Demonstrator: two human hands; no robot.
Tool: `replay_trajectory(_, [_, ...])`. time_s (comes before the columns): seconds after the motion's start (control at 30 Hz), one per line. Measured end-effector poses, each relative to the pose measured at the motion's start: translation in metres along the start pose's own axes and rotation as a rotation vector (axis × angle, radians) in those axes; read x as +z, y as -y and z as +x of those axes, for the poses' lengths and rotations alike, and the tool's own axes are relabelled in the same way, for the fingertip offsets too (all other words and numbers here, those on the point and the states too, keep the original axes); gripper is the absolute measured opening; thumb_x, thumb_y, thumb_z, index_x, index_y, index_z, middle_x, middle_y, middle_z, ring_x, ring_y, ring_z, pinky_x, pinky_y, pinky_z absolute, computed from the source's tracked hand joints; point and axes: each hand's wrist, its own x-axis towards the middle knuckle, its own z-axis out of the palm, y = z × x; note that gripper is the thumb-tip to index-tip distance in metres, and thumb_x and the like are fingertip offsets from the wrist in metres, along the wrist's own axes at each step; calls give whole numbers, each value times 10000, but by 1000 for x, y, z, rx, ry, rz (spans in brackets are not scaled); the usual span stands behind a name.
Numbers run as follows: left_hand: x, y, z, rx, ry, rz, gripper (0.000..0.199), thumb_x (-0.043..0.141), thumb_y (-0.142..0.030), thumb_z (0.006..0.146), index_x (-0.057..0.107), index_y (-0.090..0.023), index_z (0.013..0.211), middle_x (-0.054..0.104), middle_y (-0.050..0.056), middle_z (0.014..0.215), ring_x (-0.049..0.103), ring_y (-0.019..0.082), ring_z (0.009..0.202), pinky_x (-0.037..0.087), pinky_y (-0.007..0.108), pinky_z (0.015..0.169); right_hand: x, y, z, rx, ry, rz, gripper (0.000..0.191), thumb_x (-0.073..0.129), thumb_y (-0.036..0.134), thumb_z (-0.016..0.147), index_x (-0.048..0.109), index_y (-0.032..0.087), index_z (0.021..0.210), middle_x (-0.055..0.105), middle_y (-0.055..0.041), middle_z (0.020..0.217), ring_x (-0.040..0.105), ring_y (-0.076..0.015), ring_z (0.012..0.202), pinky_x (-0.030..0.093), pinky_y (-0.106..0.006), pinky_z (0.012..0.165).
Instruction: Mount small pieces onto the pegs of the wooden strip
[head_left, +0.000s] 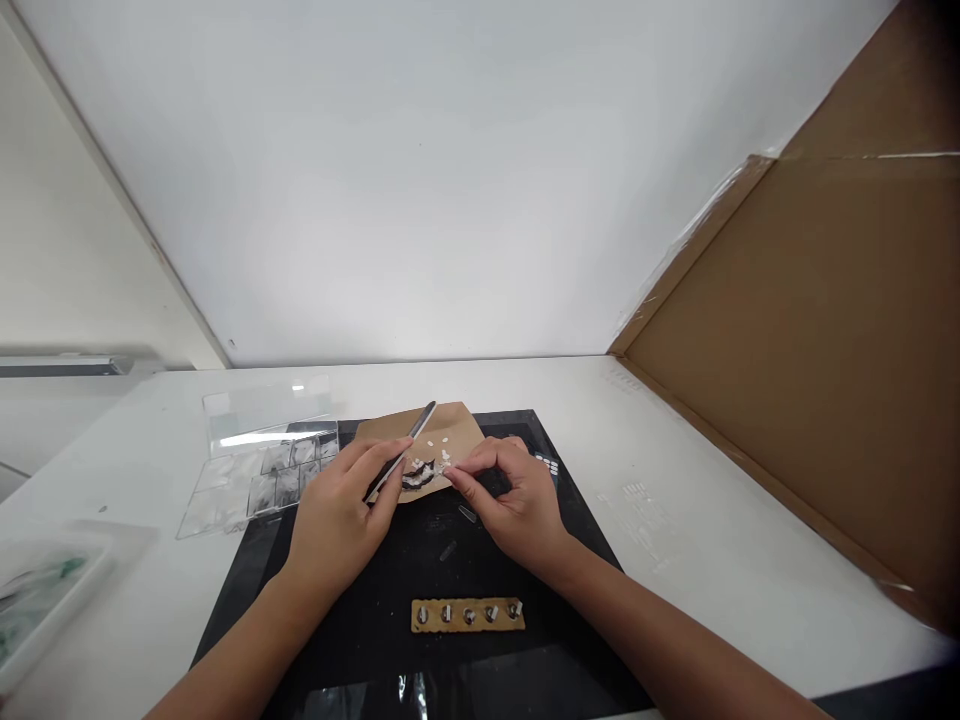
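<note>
My left hand (341,510) is closed around a nail file (397,453), dark on its face with a pale edge, slanting up to the right. Opposite it, my right hand (517,497) pinches thumb and forefinger together over something tiny and pale that I cannot make out. Beneath both hands lies a creased sheet of brown paper (450,425), scattered with small white pieces (445,455) and a dark, ragged patch (418,478). Clear nail tips (468,513) rest on the black mat (360,600) just below the paper.
Near the mat's front sits a tan strip (471,625) with several small metal holders. An open clear compartment box (225,490) overlaps the mat's left edge. White oval stickers (549,464) lie right of my right hand. A white tray (56,610) stands far left; cardboard (810,380) walls the right.
</note>
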Motion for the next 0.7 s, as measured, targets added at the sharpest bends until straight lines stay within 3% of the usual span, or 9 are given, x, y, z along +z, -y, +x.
replay_trajectory(0.1, [-3, 5, 3, 4, -2, 114, 278, 592, -271, 1052, 707, -296, 1303, 747, 21, 1132, 717, 180, 934, 537, 286, 742, 1, -1, 0, 1, 17, 1, 148, 799, 262, 927, 673, 241, 851, 767, 31, 825, 707, -174, 740, 432, -378, 827])
replay_trajectory(0.33, [-6, 20, 6, 67, 155, 325, 276, 611, -297, 1047, 743, -301, 1290, 751, 36, 1121, 665, 237, 959, 527, 336, 725, 3, -1, -1, 3, 57, -18, 150, 768, 276, 950, 660, 237, 853, 763, 25, 828, 708, -178, 748, 428, -380, 825])
replay_trajectory(0.57, [-2, 22, 7, 226, 162, 321, 293, 612, -201, 1037, 743, -274, 1290, 754, 58, 1242, 622, 271, 1055, 522, 422, 876, 4, -2, -1, 10, 79, -43, 143, 759, 272, 955, 661, 240, 855, 766, 21, 828, 703, -179, 751, 433, -377, 809])
replay_trajectory(0.7, [3, 24, 7, 244, 157, 324, 268, 638, -195, 1026, 753, -271, 1255, 761, 54, 1276, 620, 289, 1103, 499, 456, 891, 5, -3, -1, 12, 86, -52, 142, 758, 282, 953, 667, 243, 850, 763, 19, 820, 694, -186, 752, 435, -377, 792])
